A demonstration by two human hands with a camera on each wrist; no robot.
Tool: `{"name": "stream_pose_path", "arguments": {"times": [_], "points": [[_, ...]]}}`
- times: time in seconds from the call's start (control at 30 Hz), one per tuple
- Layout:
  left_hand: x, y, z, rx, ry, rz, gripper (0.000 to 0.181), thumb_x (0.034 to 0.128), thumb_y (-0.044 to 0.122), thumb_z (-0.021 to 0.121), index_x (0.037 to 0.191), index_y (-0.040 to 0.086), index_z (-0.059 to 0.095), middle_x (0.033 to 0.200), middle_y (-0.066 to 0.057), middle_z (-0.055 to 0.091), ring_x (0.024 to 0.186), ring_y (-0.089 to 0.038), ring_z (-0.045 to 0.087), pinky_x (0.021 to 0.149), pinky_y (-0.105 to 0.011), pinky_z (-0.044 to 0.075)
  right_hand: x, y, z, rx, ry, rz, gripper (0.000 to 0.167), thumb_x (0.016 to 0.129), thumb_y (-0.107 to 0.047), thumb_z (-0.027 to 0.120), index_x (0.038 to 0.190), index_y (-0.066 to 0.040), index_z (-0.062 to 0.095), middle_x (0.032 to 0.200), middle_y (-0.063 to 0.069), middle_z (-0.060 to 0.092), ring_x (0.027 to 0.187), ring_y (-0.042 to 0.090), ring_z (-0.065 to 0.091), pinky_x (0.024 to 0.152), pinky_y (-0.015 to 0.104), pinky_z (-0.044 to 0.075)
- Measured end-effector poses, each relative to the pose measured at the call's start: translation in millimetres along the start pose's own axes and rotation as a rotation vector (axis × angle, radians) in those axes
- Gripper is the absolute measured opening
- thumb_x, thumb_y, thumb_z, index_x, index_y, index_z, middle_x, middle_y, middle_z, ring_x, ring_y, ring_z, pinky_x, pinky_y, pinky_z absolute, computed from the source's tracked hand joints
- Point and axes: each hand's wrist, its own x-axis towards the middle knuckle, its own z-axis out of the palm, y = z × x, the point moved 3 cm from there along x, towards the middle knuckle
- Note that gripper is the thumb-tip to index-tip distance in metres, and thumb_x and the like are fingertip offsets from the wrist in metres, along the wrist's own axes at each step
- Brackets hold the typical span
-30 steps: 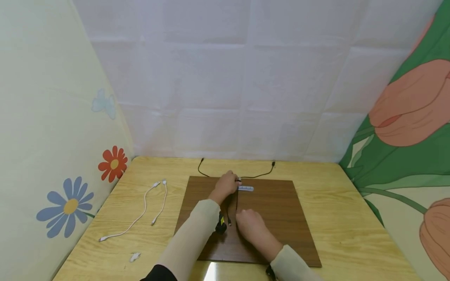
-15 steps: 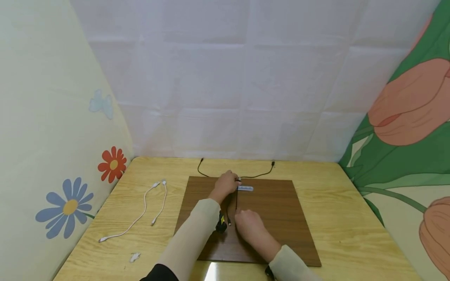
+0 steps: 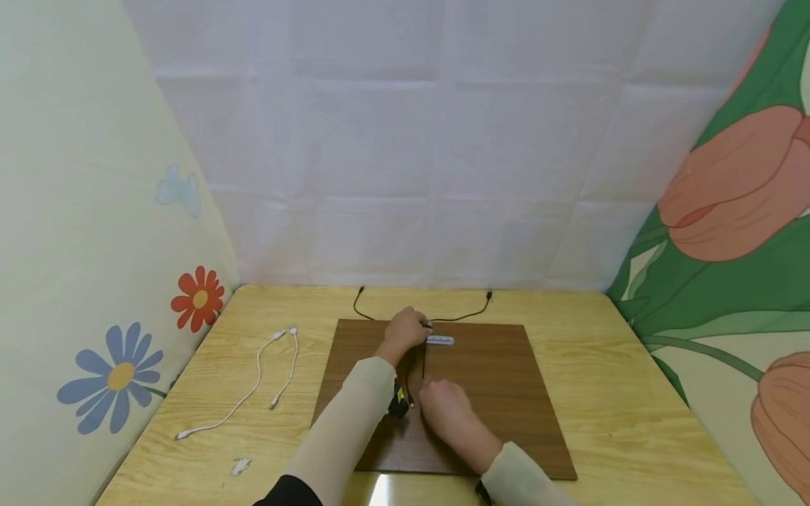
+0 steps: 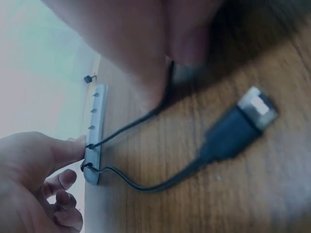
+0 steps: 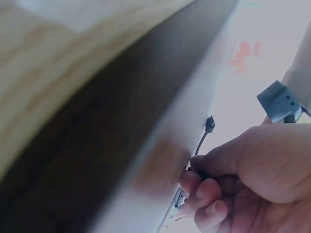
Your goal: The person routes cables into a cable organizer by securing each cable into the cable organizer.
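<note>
A light blue cable holder point(image 3: 440, 340) lies near the back edge of the brown board point(image 3: 493, 393). Two black cables pass through its slots in the left wrist view. The left hand point(image 3: 406, 330) is at the holder's left end, its thumb point(image 4: 73, 149) against the holder by the cables. Nearer the front, the right hand point(image 3: 448, 409) pinches one black cable, drawn straight from the holder; in the right wrist view the right hand point(image 5: 252, 179) has its fingers curled round it. The other cable's metal-tipped plug point(image 4: 233, 131) rests loose on the board.
Two white cables point(image 3: 258, 372) lie on the wooden table point(image 3: 633, 393) left of the board. A small white piece point(image 3: 241, 466) is at the front left. Behind the board, two black cable ends point(image 3: 489, 296) reach toward the white backdrop point(image 3: 405, 140).
The right hand has shifted very slightly left, still pinching the cable. The left hand stays at the holder. The whole head view has moved a little.
</note>
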Motion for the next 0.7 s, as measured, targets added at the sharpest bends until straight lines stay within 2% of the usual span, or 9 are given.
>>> {"name": "stream_pose_path", "arguments": {"times": [0.13, 0.4, 0.53, 0.7], "points": [[-0.9, 1.3, -2.7, -0.03, 0.007, 0.001, 0.019, 0.0957, 0.027, 0.072, 0.107, 0.013, 0.076, 0.11, -0.007, 0.061, 0.088, -0.021, 0.058, 0.077, -0.04, 0.054, 0.2, -0.3, -0.2, 0.011, -0.004, 0.001, 0.009, 0.08, -0.006, 0.071, 0.088, 0.0, 0.072, 0.055, 0.004, 0.057, 0.047, 0.019, 0.057, 0.04, 0.033, 0.046], [3.5, -0.7, -1.8, -0.1, 0.012, -0.011, 0.017, 0.093, 0.026, 0.076, 0.1, 0.01, 0.079, 0.103, -0.005, 0.07, 0.082, -0.02, 0.064, 0.073, -0.038, 0.055, 2.0, 3.9, -1.2, 0.056, -0.124, 0.017, 0.014, 0.083, -0.005, 0.07, 0.095, 0.001, 0.072, 0.058, 0.005, 0.058, 0.05, 0.021, 0.059, 0.043, 0.035, 0.047], [5.7, -1.9, -1.2, -0.1, 0.0, -0.023, 0.016, 0.0932, 0.024, 0.075, 0.098, 0.01, 0.079, 0.1, -0.004, 0.073, 0.083, -0.019, 0.067, 0.073, -0.038, 0.056, 2.6, 3.9, -0.2, 0.069, -0.149, 0.0, 0.018, 0.084, -0.006, 0.069, 0.099, 0.002, 0.072, 0.059, 0.006, 0.059, 0.051, 0.022, 0.059, 0.044, 0.035, 0.048], [5.7, -0.7, -1.8, -0.088, -0.008, -0.007, 0.015, 0.0942, 0.024, 0.074, 0.099, 0.011, 0.079, 0.1, -0.004, 0.074, 0.084, -0.019, 0.067, 0.074, -0.037, 0.057, 3.2, 4.3, 0.4, 0.078, -0.19, 0.006, 0.019, 0.086, -0.008, 0.068, 0.101, 0.002, 0.071, 0.061, 0.006, 0.06, 0.053, 0.023, 0.06, 0.046, 0.036, 0.049]]}}
